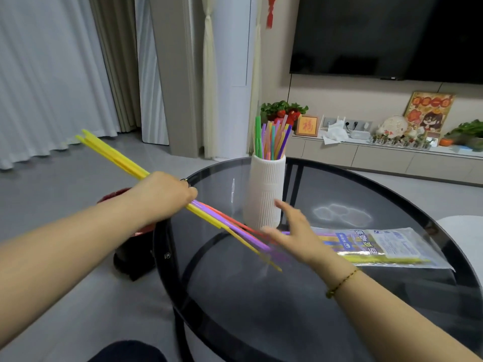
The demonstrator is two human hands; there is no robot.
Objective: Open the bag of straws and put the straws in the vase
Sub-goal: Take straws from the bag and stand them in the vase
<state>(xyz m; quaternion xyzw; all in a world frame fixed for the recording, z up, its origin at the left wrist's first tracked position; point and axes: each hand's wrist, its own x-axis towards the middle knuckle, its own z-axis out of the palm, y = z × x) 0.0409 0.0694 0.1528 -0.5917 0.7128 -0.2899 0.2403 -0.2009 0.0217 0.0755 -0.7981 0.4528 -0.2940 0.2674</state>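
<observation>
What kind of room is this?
Most likely a home living room: a large dark wall-mounted television, a long low pale media cabinet beneath it, and a round dark glass coffee table.

Single head cam, looks fwd and down, close over round glass table [392, 194], room bkgd beyond

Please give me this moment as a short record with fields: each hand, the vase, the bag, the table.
left hand: left hand shut on a bundle of straws, yellow, purple and red
right hand: right hand open, empty, near the vase base
vase: white ribbed vase upright, already holds coloured straws
bag: straw bag lies flat, some straws inside
table: round dark glass table
</observation>
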